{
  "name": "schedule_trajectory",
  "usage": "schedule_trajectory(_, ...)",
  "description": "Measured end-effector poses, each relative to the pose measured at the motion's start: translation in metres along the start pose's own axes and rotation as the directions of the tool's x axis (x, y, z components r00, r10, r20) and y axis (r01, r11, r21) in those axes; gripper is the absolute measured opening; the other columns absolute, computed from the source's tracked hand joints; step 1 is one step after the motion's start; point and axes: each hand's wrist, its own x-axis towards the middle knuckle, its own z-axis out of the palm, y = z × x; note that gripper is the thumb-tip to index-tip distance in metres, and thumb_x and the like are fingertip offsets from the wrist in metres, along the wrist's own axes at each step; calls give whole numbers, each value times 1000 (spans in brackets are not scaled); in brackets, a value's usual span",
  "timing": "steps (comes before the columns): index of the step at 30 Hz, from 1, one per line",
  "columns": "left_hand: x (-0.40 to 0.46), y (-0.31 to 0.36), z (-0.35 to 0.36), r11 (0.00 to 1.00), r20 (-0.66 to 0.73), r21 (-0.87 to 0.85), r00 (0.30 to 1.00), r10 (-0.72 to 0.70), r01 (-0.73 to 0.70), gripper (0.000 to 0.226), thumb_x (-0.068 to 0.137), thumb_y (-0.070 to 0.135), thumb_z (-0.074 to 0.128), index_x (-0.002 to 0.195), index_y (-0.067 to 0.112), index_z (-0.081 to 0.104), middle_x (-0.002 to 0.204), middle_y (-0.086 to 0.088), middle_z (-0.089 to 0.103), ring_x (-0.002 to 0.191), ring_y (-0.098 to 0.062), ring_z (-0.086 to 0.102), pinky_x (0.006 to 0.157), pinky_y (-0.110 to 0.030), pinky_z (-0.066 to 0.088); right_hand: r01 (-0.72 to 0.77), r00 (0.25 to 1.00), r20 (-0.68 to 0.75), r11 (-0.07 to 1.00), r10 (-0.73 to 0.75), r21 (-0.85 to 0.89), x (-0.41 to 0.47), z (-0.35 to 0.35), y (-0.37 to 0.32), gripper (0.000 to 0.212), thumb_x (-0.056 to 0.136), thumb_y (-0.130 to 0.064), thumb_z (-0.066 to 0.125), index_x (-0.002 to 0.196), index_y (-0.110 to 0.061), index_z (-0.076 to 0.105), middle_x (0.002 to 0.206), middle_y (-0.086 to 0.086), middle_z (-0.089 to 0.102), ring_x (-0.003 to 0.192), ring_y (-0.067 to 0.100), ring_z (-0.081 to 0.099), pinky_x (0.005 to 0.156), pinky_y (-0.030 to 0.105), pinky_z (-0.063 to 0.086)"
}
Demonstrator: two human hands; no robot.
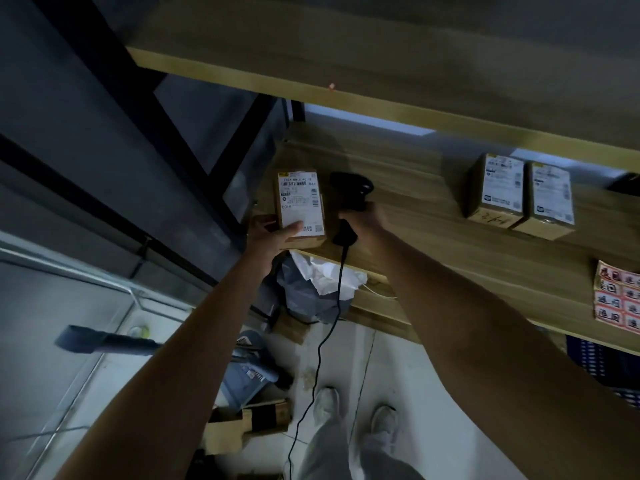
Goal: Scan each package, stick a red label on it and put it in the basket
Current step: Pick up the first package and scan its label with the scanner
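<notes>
A small cardboard package (pixel 300 199) with a white shipping label lies at the left end of the wooden shelf (pixel 433 237). My left hand (pixel 273 233) grips its near end, thumb on the label. Just right of the package, my right hand (pixel 363 220) grips a black corded barcode scanner (pixel 353 192), whose head points away over the shelf. A small red light spot (pixel 331 86) shows on the edge of the upper shelf. Two more labelled packages (pixel 519 195) stand side by side further right. A sheet of red labels (pixel 618 299) lies at the shelf's right edge.
The upper shelf board (pixel 381 105) overhangs the work area. Below the shelf sit grey and white bags (pixel 318 285), cardboard boxes (pixel 249 424) and a blue item on the tiled floor. A dark patterned basket (pixel 602 365) shows at the lower right. The scanner's cable (pixel 322 344) hangs down.
</notes>
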Motion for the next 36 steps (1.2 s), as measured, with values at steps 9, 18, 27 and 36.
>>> schedule_trajectory(9, 47, -36, 23, 998, 128, 46, 990, -55, 49, 89, 39, 47, 95, 117, 19, 61, 110, 1, 72, 106, -22, 67, 97, -47, 49, 41, 998, 22, 935, -52, 351, -48, -65, 5, 8, 82, -7, 64, 79, -13, 59, 72, 5, 60, 66, 18, 61, 70, 35, 50)
schedule_trajectory(18, 9, -16, 96, 997, 234, 73, 971, -49, 33, 80, 35, 32, 94, 103, 19, 53, 119, -7, 67, 111, -26, 63, 102, -46, 46, 168, 986, -73, 885, -151, 434, -123, -120, 11, 21, 88, 0, 57, 83, -20, 51, 66, 7, 58, 54, 17, 56, 56, 31, 47)
schedule_trajectory(27, -3, -11, 122, 994, 247, 97, 966, -70, 48, 80, 50, 14, 93, 111, 14, 42, 119, -6, 64, 109, -25, 62, 101, -44, 47, 133, 990, -21, 896, -137, 423, -164, -130, 14, 32, 91, -5, 56, 117, -15, 41, 72, 4, 57, 57, 14, 54, 59, 31, 47)
schedule_trajectory(36, -9, -30, 137, 991, 273, 126, 960, -70, 37, 58, 72, -1, 78, 124, -6, 54, 120, -19, 64, 105, -30, 63, 96, -46, 50, 250, 968, -42, 916, -249, 313, -198, -122, 18, 25, 85, -2, 58, 66, -16, 49, 59, 10, 54, 49, 20, 51, 53, 34, 42)
